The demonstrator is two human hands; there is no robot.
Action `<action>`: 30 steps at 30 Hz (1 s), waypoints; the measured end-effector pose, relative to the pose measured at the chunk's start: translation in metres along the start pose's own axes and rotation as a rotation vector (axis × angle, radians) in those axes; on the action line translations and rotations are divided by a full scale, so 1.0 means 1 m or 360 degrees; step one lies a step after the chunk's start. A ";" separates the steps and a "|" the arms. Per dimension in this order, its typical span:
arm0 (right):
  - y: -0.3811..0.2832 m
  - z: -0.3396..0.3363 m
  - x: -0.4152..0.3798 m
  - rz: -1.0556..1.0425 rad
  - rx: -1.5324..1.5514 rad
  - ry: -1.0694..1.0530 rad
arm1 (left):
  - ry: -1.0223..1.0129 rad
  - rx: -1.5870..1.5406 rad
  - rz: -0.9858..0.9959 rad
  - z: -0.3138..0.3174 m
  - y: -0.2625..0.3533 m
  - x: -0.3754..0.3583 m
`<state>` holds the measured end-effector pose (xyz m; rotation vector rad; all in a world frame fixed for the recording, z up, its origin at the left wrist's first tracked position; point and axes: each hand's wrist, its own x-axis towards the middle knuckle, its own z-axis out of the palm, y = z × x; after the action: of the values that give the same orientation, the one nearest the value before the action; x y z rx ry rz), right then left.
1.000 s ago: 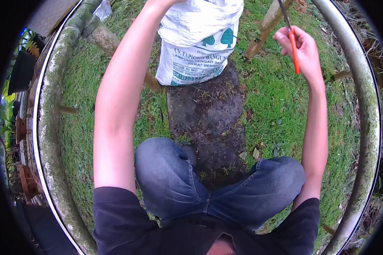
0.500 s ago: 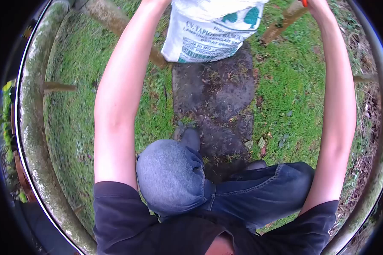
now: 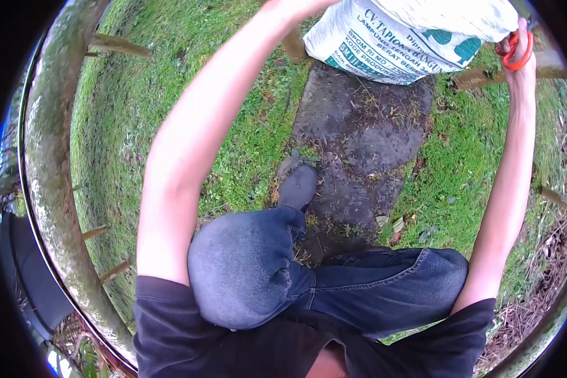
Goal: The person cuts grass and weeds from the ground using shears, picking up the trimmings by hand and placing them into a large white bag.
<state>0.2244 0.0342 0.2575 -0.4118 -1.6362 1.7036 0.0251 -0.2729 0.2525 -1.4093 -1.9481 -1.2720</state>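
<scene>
A white woven sack [image 3: 384, 44] with green and black print stands upright at the top of the head view, on dark paving. My right hand [image 3: 518, 55] is closed at the sack's upper right edge, with red-handled scissors [image 3: 520, 51] in it. The fingers touch the sack's side; whether they also grip its cloth I cannot make out. At the sack's upper left, my left hand [image 3: 305, 5] runs out of the top of the view, so its fingers are hidden.
Mossy grass [image 3: 239, 170] lies on both sides of the stone path [image 3: 359, 120]. A curved, lichen-covered rail [image 3: 47, 157] bounds the left, with wooden stubs. My jeans-clad knees [image 3: 239, 264] and a grey shoe [image 3: 298, 186] are below the sack. Dry twigs [image 3: 542, 277] lie at right.
The view has shifted, so the sack and path appear farther right. More of my right hand and the scissors shows now. The sack leans slightly differently in the view.
</scene>
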 end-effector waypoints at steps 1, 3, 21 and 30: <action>0.001 0.008 -0.007 -0.0038 -0.0012 0.0029 | -0.0123 -0.0257 -0.0330 -0.002 0.000 -0.018; 0.010 0.011 -0.016 -0.0108 -0.0091 0.0040 | -0.0231 -0.0349 -0.0668 -0.001 -0.015 -0.062; 0.122 -0.096 -0.210 -0.0078 -0.1551 -0.0151 | -0.0459 0.0443 -0.2131 0.017 -0.115 -0.342; 0.114 -0.049 -0.206 -0.0383 -0.2030 -0.1093 | -0.0045 0.0502 -0.2043 0.063 -0.120 -0.357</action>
<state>0.3669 -0.0631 0.0897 -0.1613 -3.0105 0.4012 0.0703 -0.4131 -0.1000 0.1364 -2.9856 -1.2156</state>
